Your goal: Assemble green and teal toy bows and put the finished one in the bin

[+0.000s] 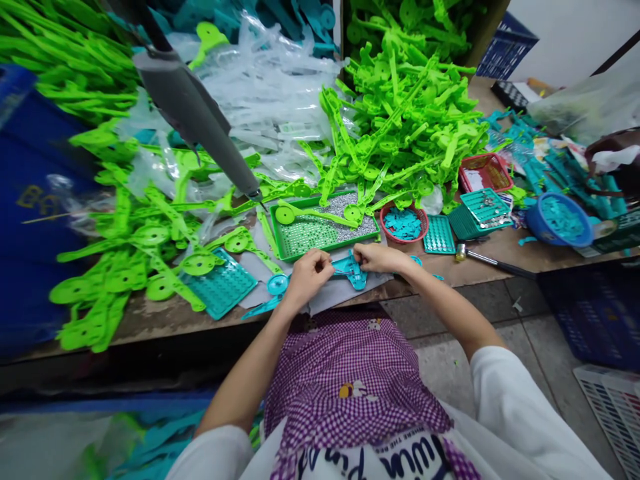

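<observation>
A blue plastic part (357, 272) lies on a grey cloth at the table's front edge, with a round blue piece (277, 285) further left. My left hand (311, 272) is closed in a pinch at the left end of the blue part; what its fingertips hold is too small to make out. On the other side, my right hand (373, 258) has its fingers pressed together at the part's upper right. Just behind both hands stands a green tray (305, 233) of small metal pieces, with a lime-green part (320, 215) lying across it.
Lime-green parts (400, 113) are heaped behind. A grey electric screwdriver (200, 113) hangs at the upper left. Right of the tray are a red basket (425, 223), teal trays (439, 235), a hammer (493, 260) and a blue bowl (585, 230). A teal tray (235, 283) lies left.
</observation>
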Demonstrator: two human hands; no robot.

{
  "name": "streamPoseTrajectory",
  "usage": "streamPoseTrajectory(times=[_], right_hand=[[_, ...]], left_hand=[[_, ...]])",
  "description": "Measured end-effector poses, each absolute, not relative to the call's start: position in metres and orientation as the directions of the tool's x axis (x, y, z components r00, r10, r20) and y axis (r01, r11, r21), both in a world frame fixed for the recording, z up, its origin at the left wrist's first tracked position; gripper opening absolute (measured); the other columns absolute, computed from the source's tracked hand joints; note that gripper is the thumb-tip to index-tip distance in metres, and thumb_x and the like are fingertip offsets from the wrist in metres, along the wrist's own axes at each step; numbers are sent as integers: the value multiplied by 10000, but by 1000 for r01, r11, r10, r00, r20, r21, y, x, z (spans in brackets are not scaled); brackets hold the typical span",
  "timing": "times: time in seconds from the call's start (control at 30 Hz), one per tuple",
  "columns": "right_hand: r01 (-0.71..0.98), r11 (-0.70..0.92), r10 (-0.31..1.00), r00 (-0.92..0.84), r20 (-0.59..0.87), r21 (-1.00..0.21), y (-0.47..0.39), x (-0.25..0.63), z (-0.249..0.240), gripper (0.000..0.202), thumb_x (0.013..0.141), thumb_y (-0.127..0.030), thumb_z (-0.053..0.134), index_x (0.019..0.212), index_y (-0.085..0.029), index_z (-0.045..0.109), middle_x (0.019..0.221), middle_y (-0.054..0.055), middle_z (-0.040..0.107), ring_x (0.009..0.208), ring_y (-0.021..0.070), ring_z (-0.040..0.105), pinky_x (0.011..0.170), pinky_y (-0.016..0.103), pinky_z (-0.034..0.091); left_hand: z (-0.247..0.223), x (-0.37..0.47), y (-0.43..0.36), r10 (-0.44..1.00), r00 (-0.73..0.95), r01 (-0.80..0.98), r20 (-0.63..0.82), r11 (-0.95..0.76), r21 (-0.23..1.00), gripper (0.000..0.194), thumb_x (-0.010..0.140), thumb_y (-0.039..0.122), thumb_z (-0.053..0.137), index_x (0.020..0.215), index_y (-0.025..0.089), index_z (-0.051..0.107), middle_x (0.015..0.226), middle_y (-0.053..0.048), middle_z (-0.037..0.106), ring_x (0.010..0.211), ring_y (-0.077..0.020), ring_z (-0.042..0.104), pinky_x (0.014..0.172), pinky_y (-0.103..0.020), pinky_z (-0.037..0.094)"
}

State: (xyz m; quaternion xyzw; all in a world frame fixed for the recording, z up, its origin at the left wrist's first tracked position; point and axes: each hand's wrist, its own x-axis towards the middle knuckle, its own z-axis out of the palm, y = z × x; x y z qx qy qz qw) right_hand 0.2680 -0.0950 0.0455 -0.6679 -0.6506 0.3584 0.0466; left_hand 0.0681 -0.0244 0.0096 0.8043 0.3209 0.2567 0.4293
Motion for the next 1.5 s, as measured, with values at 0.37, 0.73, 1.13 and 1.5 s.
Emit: streamPoseTrajectory(times=[0.37, 0.73, 1.13, 1.5], right_hand=[[885, -170, 850, -90, -518, -434, -83, 265, 58, 215, 693, -84, 654, 843, -198, 550, 733, -28, 571, 688, 136, 521, 595, 237, 310], [760, -139, 968, -30, -248, -635, -123, 285, 68, 319, 771, -73, 562, 1071, -182, 544, 854, 1, 637, 781, 149, 581, 708, 254, 372], [947, -93, 995, 79, -59, -308, -166, 281, 41, 637, 927, -415, 528, 1501, -227, 326, 1500, 150, 457, 1356, 306, 430, 1039, 463, 289], [928, -297, 949, 312, 35, -225, -185, 269, 5, 859, 876, -593, 551, 1553, -164, 242, 1516, 223, 407, 1375, 350, 405, 1041, 502, 346]], left_hand=[[7, 70, -22, 720, 675, 275, 158, -446, 852, 119, 730, 256, 502, 621, 218, 474, 778, -24, 638, 782, -180, 599, 742, -312, 473], [18, 43, -27, 660, 666, 317, 347, -671, 670, 158, 861, 327, 537, 753, 213, 555, 963, -63, 629, 932, -200, 616, 863, -338, 493], [-4, 5, -25, 801, 426, 449, 421, -591, 671, 209, 904, 372, 512, 835, 191, 591, 1031, -121, 629, 1023, -246, 615, 902, -409, 503], [12, -67, -6, 884, 111, 658, 453, -407, 634, 231, 852, 428, 557, 764, 216, 540, 978, -129, 633, 1086, -299, 588, 1016, -504, 431]])
